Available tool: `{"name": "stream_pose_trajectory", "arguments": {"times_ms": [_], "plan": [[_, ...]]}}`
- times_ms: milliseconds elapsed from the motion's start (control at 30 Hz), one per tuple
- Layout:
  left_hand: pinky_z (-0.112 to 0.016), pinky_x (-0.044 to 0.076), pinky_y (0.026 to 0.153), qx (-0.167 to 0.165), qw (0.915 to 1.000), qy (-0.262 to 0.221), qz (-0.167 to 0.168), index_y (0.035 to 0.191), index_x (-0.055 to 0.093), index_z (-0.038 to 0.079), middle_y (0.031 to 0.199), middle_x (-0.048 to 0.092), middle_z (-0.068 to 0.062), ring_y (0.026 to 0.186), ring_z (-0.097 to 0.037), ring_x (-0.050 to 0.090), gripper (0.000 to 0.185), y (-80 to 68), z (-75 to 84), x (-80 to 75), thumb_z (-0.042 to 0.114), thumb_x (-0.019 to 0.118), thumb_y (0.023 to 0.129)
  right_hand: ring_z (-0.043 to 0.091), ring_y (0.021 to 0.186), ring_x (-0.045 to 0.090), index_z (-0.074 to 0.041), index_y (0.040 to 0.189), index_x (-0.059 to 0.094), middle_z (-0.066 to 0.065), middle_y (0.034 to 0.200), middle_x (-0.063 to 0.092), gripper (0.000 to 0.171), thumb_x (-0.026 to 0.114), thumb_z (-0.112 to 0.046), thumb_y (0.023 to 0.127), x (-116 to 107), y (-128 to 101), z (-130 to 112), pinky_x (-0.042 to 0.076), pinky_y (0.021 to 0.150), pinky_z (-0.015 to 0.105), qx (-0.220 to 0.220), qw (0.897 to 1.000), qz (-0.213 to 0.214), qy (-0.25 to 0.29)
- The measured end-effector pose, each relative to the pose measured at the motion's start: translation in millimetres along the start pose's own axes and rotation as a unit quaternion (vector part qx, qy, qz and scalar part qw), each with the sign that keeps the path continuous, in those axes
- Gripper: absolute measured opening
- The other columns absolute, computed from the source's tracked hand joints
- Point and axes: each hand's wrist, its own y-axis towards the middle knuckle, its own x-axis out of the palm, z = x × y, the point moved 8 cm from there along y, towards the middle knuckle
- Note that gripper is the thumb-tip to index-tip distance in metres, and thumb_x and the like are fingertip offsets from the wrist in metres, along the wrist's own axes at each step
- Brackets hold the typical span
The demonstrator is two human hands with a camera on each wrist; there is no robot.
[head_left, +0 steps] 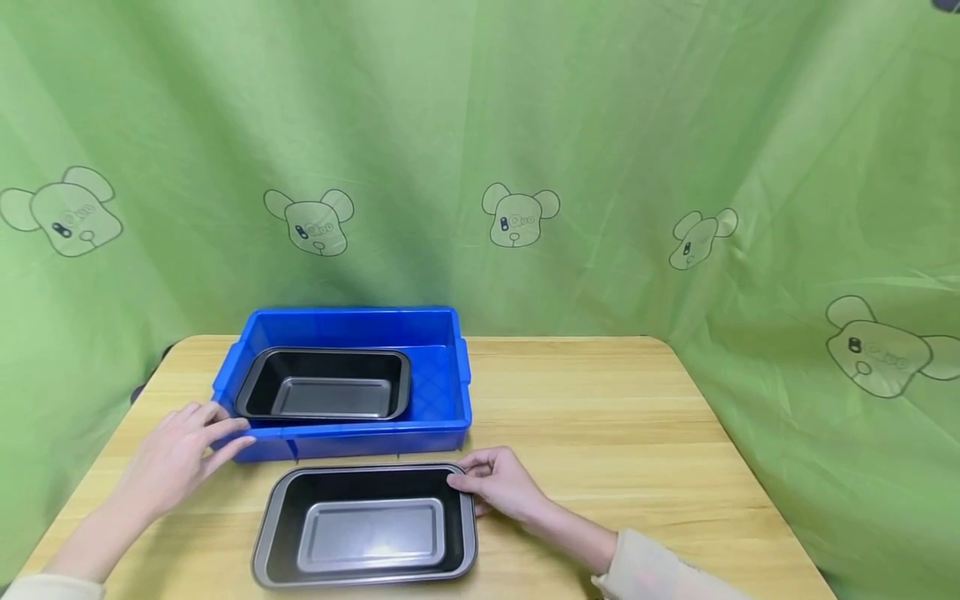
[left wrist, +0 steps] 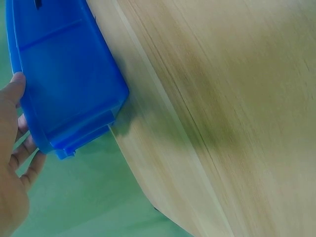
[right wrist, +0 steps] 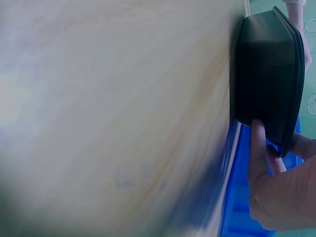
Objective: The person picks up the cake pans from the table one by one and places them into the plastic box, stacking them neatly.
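A blue plastic bin stands at the back left of the table, and a dark loaf pan lies inside it, toward its left side. At the bin's front left corner my left hand grips the rim, the thumb on the front wall; the left wrist view shows the fingers round the corner. A second dark loaf pan is in front of the bin. Its far right corner is pinched by my right hand, thumb over the rim. From the right wrist, fingertips touch the pan's outer wall.
The wooden table extends to the right of the bin, with rounded far corners. Green cloth printed with bear heads hangs behind and along both sides.
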Motion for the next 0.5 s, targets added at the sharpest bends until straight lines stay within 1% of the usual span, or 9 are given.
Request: {"name": "stream_pose_trajectory", "arguments": {"times_ms": [100,167,333,500], "plan": [[-0.028,0.037,0.057,0.001,1.0,-0.001,0.0,0.088,0.077,0.012,0.077,0.058,0.005,0.068,-0.014,0.05,0.066,-0.1,0.1,-0.1,0.063,0.036,0.096,0.006,0.055,0.061,0.0,0.103,0.07,0.007,0.078,0.074,0.03,0.078,-0.019,0.081,0.5,1.1,-0.9,0.056,0.05,0.035,0.001,1.0,0.002,-0.004],[-0.028,0.037,0.057,0.001,1.0,-0.001,0.0,0.088,0.077,0.012,0.077,0.058,0.005,0.068,-0.014,0.05,0.066,-0.2,0.1,0.0,0.063,0.036,0.096,0.006,0.056,0.061,0.0,0.103,0.07,0.007,0.078,0.074,0.029,0.077,-0.019,0.082,0.9,1.6,-1.2,0.056,0.05,0.033,0.001,1.0,0.002,-0.003],[-0.028,0.037,0.057,0.002,1.0,0.0,-0.001,0.088,0.077,0.012,0.076,0.058,0.005,0.068,-0.014,0.05,0.065,-0.4,0.1,0.0,0.063,0.037,0.096,0.007,0.057,0.064,0.001,0.104,0.07,0.013,0.084,0.075,0.028,0.075,-0.017,0.084,1.9,2.6,0.1,0.056,0.051,0.032,0.005,1.0,-0.006,0.008],[-0.028,0.037,0.057,0.004,1.0,0.003,-0.002,0.088,0.077,0.012,0.076,0.058,0.004,0.068,-0.014,0.05,0.067,-0.1,0.1,0.1,0.063,0.035,0.096,0.008,0.058,0.066,0.001,0.106,0.07,0.016,0.087,0.075,0.03,0.075,-0.017,0.083,1.8,3.3,1.2,0.056,0.052,0.031,0.009,1.0,-0.01,0.017]]}}
